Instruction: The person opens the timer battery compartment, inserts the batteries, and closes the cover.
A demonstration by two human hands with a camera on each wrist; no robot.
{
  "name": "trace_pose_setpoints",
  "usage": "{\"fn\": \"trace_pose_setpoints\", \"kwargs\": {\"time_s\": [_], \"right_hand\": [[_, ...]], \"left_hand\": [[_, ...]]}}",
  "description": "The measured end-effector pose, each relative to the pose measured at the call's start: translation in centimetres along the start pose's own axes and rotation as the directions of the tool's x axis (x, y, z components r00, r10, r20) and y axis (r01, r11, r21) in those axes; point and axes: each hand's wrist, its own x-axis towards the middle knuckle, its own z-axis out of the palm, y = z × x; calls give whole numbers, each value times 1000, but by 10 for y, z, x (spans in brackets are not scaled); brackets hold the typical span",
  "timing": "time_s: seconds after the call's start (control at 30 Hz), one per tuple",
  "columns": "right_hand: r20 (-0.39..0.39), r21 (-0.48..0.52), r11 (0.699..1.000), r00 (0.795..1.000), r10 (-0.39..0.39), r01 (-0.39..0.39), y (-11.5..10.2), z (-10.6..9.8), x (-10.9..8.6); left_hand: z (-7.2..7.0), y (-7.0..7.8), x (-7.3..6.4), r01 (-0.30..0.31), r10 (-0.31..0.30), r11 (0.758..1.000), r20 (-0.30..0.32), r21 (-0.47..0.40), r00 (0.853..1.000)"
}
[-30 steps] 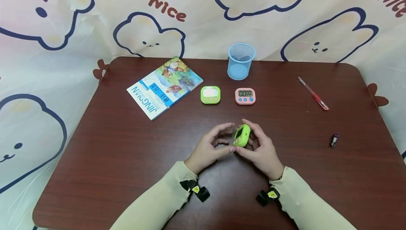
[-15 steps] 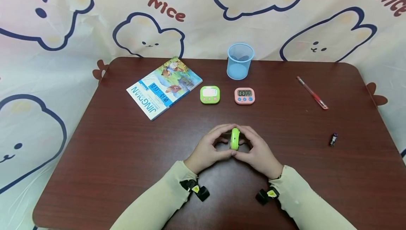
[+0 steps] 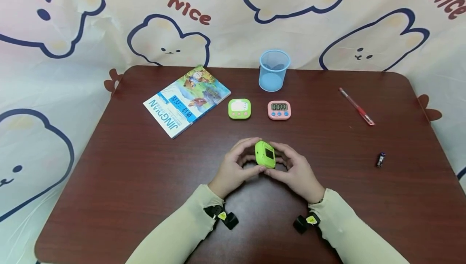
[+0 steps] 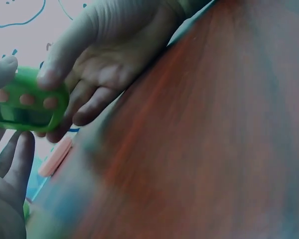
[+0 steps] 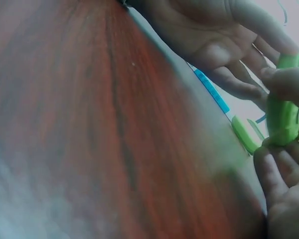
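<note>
Above the near middle of the table, both hands hold a small green digital timer (image 3: 265,154). My left hand (image 3: 236,167) pinches its left side, thumb below and fingers at the top. My right hand (image 3: 296,171) grips it from the right in the same way. The dark screen faces rightward in the head view; in the left wrist view the timer (image 4: 27,102) shows this screen and a row of pinkish buttons. Seen edge-on, the timer (image 5: 285,99) is partly covered by fingers in the right wrist view.
Beyond the hands lie another green timer (image 3: 239,109) and a pink timer (image 3: 279,110). A blue cup (image 3: 274,71) stands at the back edge, with a book (image 3: 187,102) to its left. On the right are a red pen (image 3: 356,106) and a small battery (image 3: 380,160).
The timer in the hands has turned from facing left, through edge-on, to facing right, and shifted slightly left. Both hands stay on it, and the fingers have changed position.
</note>
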Motion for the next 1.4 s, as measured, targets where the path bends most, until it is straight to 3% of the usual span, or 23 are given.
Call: {"fn": "trace_pose_setpoints", "kwargs": {"time_s": [0.27, 0.4, 0.5, 0.67, 0.83, 1.13, 1.4], "right_hand": [[-102, 118, 991, 994, -44, 56, 0, -3, 1], [-115, 170, 983, 992, -50, 69, 0, -3, 1], [-126, 210, 976, 991, -38, 65, 0, -3, 0], [-183, 257, 965, 983, 0, 48, 1, -2, -2], [-223, 320, 947, 974, 31, 43, 1, -1, -2], [-278, 237, 972, 959, 62, 5, 0, -1, 0], [-165, 182, 983, 986, 1, 30, 0, -4, -1]], "left_hand": [[-8, -1, 2, 71, -71, 997, 2, 7, 998], [-8, -2, 3, 73, -73, 997, 11, 19, 997], [-9, -2, 2, 62, -62, 998, 10, -18, 998], [-14, -3, 2, 43, -54, 988, -67, -146, 996], [-16, -3, 2, 62, -85, 985, -143, -162, 986], [-16, -4, 3, 78, -110, 980, -173, -184, 979], [-14, -4, 2, 100, -133, 972, -149, -213, 980]]}}
